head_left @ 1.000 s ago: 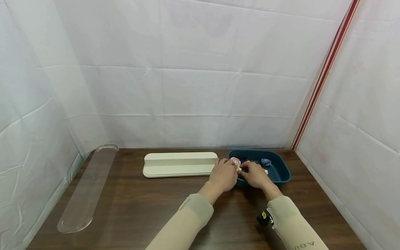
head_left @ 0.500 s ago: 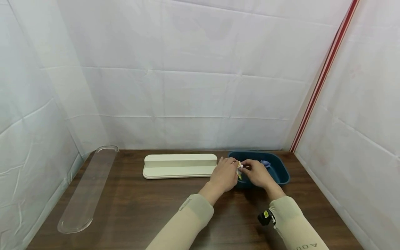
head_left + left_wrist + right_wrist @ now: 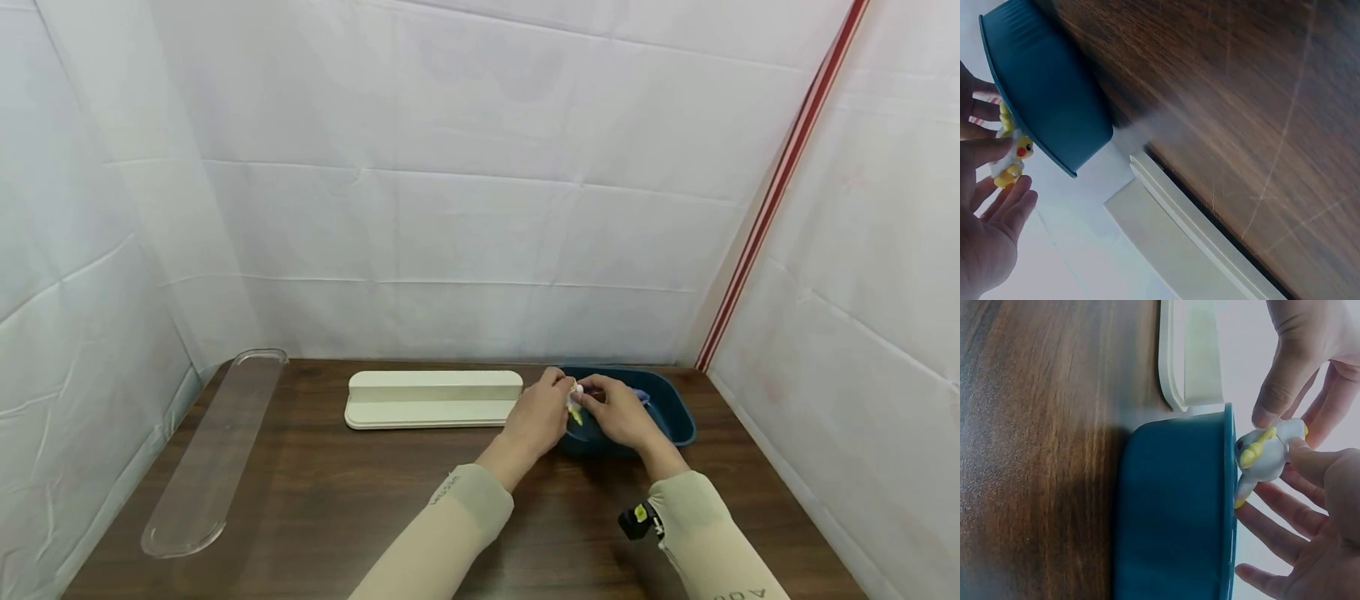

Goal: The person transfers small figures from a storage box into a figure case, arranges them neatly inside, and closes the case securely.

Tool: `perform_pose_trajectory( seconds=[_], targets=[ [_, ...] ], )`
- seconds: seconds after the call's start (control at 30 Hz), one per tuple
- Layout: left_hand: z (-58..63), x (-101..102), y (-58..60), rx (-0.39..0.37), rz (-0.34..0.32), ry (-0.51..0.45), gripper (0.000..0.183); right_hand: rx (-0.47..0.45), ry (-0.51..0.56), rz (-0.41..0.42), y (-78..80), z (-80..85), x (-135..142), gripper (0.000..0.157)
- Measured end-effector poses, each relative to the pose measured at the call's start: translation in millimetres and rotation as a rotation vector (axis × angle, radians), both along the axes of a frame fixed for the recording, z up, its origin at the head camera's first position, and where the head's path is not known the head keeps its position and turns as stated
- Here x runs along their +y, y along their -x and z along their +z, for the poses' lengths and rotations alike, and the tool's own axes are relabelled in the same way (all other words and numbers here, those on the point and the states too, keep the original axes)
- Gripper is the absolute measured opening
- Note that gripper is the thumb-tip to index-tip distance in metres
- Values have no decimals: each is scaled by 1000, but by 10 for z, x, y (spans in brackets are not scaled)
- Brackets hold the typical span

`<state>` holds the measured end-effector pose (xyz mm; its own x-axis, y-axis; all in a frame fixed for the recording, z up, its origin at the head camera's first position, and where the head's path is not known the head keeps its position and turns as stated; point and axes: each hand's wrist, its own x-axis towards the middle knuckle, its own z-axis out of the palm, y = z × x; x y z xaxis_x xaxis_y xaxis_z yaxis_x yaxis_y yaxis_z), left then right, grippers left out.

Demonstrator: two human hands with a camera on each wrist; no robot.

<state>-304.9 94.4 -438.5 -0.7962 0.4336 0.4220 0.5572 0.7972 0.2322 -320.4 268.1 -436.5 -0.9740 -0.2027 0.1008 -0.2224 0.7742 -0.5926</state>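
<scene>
A small toy figure (image 3: 576,408), white with yellow parts, is held between my two hands above the near left edge of a blue bin (image 3: 681,421). My left hand (image 3: 534,415) pinches it from the left, and my right hand (image 3: 624,414) grips it from the right. The left wrist view shows the figure's yellow face (image 3: 1024,147) with a red cheek. In the right wrist view its white-and-yellow body (image 3: 1269,453) lies tilted at the bin's rim, thumbs and fingers around it. A bluish-purple toy (image 3: 642,397) sits in the bin, partly behind my right hand.
Left of the bin stands a cream stepped display base (image 3: 435,408). A long clear plastic cover (image 3: 225,450) with rounded ends lies at the table's left side. White cloth walls (image 3: 465,225) enclose the back and both sides of the wooden table (image 3: 337,500).
A pink-and-white toy visible by the left fingers a second ago is no longer seen there. Both hands have risen slightly with the white-and-yellow figure, which has turned between them.
</scene>
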Motion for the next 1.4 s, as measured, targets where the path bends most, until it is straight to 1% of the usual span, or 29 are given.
perform_pose_trajectory(
  seconds=[0.13,0.3,0.4,0.5,0.6,0.67,0.8,0.93,1.0,1.1,1.23,1.4],
  targets=[
    [25,-20,16,61,8,8,40,10,8,6,-1,37,-6,32],
    [51,-58,22,92,12,21,44,23,3,8,-13,88,-32,34],
    [45,-89,29,119,13,28,46,40,-7,6,-20,107,-52,34],
    [30,-128,33,143,9,11,49,58,-16,7,-22,119,-76,35],
    [5,-168,39,161,-7,-26,51,72,-24,14,-22,133,-106,36],
    [-3,-192,42,157,-20,-37,51,72,-27,19,-21,145,-127,37],
    [-6,-250,45,170,-41,-31,50,70,-23,24,-10,162,-180,38],
    [-24,-320,47,199,-66,-28,50,69,-25,35,-12,183,-244,37],
    [-40,-354,53,198,-77,-43,49,58,-15,36,-12,197,-275,35],
    [-67,-408,64,170,-82,-80,47,43,10,40,-10,218,-319,32],
    [-91,-488,71,92,-74,-165,50,42,38,48,-13,246,-372,29],
    [-127,-595,82,3,-75,-292,50,35,52,66,-12,252,-425,31]
  ],
)
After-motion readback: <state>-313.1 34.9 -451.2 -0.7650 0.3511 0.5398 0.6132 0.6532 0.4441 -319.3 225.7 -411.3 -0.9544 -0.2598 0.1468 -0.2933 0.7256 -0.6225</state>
